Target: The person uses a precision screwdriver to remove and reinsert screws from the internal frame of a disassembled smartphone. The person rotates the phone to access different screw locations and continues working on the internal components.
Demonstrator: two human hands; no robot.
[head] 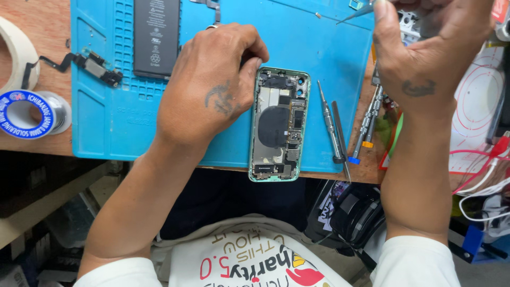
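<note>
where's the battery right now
In the head view the black battery lies flat at the top left of the blue mat, just above the left hand.

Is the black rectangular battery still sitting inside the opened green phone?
No, the black rectangular battery lies on the blue work mat, apart from the opened green phone, whose upper edge the left hand touches.
</note>
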